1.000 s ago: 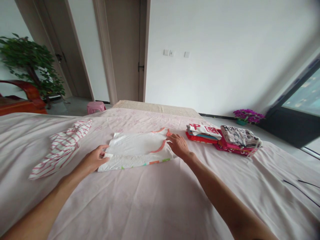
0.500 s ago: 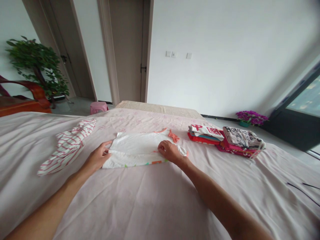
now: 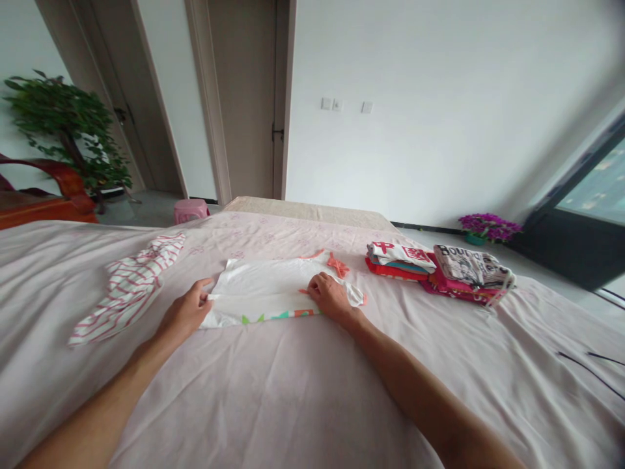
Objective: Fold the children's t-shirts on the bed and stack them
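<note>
A white shirt (image 3: 266, 280) with orange trim lies on the bed in front of me, its near side folded over so that a strip of green and orange print shows along the near edge. My left hand (image 3: 191, 306) pinches the shirt's left edge between thumb and fingers. At the other end, my right hand (image 3: 329, 293) is closed on the folded layer near the orange-trimmed end; its fingertips are partly hidden. An orange knotted piece (image 3: 338, 264) sits just beyond the right hand.
A red-striped white garment (image 3: 134, 283) lies crumpled on the left. Two stacks stand at the right: folded clothes (image 3: 400, 260) and a second folded pile (image 3: 469, 273). Thin dark cords (image 3: 590, 372) lie at the far right of the bedsheet (image 3: 293, 391).
More of the coloured print now shows along the shirt's near edge, and the folded strip lies flatter. Both hands stay at their ends of the shirt; the view has shifted slightly.
</note>
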Motion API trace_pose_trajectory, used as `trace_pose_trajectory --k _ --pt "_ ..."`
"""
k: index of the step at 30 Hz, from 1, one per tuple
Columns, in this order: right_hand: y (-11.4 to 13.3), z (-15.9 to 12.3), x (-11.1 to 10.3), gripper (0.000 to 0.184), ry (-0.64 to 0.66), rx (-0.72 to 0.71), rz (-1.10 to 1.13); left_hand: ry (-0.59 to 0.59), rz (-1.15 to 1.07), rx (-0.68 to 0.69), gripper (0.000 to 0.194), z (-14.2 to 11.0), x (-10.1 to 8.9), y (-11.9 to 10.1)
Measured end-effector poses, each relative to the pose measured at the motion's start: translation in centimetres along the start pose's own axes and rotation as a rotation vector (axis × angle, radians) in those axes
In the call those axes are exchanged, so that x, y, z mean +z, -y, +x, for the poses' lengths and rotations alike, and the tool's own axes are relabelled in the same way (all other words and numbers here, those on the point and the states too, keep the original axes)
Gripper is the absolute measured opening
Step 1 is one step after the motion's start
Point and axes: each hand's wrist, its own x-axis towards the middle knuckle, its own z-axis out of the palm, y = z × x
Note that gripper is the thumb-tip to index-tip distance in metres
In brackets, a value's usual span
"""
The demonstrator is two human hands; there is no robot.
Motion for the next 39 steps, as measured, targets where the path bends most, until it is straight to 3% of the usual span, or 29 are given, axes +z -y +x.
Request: trace_pose_trajectory --k 3,5,7,10,13,17,25,32,35,37,39 --pt "0.0 -0.1 0.2 0.012 -0.028 0.025 -0.043 -0.099 0.153 0.082 0.048 -0.8 -0.3 -1.0" --pt "0.3 -0.4 0.3 0.015 -0.060 -0.016 -0.062 -0.201 0.186 0.258 0.043 -1.3 -0.2 -2.0" --pt "0.8 -1.0 0.7 0.022 -0.079 -0.108 -0.062 -0.218 0.118 0.472 0.039 -1.9 0.3 -3.2" --pt "1.2 -2.4 1.9 0.046 -0.049 -0.249 -0.081 -0.052 0.038 0.684 0.045 -2.7 1.6 -4.5" --pt "0.6 -3.4 3.0 0.061 0.013 -0.279 -0.123 0.114 0.153 0.771 0.053 -3.4 2.8 -4.7" --pt "-1.8 -3.8 2.6 0.064 0.062 -0.208 -0.169 0.141 0.347 0.736 0.060 -3.6 3.2 -3.9" --pt "-6.4 -4.4 -0.1 0.059 0.129 0.005 -0.176 0.125 0.492 0.460 0.060 -3.3 3.0 -3.0" --pt "-10.1 -5.4 -2.5 0.042 -0.077 0.436 -0.112 0.066 0.539 0.275 0.065 -3.5 3.4 -3.1" --pt "-10.9 -5.9 -3.0 0.036 -0.088 0.470 -0.083 -0.036 0.568 0.312 0.062 -3.7 3.7 -3.8" --pt "-11.0 -6.0 -3.1 0.036 -0.091 0.485 -0.050 -0.091 0.541 0.437 0.059 -3.9 3.8 -4.9" --pt "-10.8 -6.0 -3.0 0.036 -0.095 0.485 -0.031 -0.068 0.469 0.599 0.057 -4.2 3.9 -6.5"
